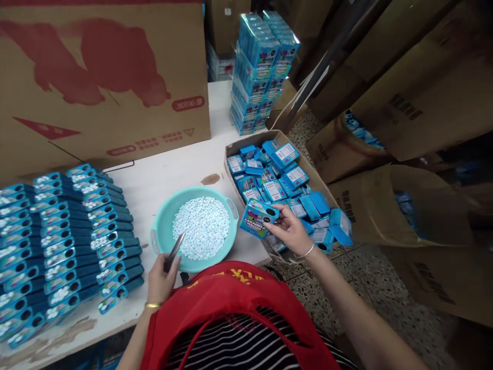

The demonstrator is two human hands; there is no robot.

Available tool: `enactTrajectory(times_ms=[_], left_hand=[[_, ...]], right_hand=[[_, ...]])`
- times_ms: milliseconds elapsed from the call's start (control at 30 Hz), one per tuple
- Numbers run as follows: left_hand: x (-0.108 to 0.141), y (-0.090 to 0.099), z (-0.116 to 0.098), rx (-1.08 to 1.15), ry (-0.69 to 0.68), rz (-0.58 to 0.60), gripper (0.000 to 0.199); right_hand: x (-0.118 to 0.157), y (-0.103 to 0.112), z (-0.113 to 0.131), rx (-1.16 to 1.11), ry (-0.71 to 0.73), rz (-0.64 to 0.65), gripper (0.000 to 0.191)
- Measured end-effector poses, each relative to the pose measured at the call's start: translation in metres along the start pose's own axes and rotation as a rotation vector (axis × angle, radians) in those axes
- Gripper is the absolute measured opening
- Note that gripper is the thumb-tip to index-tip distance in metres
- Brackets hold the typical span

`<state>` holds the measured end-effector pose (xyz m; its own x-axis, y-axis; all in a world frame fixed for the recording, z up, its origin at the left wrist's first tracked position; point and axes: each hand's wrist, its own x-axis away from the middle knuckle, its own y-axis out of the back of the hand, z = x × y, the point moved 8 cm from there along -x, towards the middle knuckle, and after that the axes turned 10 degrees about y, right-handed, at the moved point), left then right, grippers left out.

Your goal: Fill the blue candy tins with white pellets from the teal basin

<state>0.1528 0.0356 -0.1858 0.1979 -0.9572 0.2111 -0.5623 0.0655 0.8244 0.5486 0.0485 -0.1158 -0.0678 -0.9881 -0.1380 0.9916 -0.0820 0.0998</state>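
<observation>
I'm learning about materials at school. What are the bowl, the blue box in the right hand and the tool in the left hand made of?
Bowl: probably plastic, smooth, softly shiny and evenly coloured. Blue box: glossy, with printed lettering, but plastic, card or tin, I can't tell. Tool: likely metal, since its far end gleams grey.

The basin [164, 222] is pale turquoise, and the pellets [201, 226] in it are white with light blue. The held box [253, 218] is blue, with white letters. The apron [219, 295] is red with yellow characters; the shirt [239, 345] is black with thin white stripes. The carton [115, 110] is brown with red prints. The table [173, 169] is white, having brown spots.
</observation>
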Motion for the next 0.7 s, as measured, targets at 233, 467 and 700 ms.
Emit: enactTrajectory(times_ms=[233, 467, 700], left_hand=[[-0.075, -0.051, -0.04, -0.401, -0.309, 0.198, 0.024], [-0.111, -0.124, -0.061, -0.544, -0.44, 0.386, 0.031], [-0.057, -0.135, -0.043, -0.508, -0.519, 0.663, 0.035]], right_hand=[[0.004, -0.058, -0.06, -0.446, -0.28, -0.142, 0.041], [0.023, -0.1, -0.101, -0.709, -0.585, -0.111, 0.041], [0.025, -0.103, -0.118, -0.657, -0.61, -0.161, 0.041]])
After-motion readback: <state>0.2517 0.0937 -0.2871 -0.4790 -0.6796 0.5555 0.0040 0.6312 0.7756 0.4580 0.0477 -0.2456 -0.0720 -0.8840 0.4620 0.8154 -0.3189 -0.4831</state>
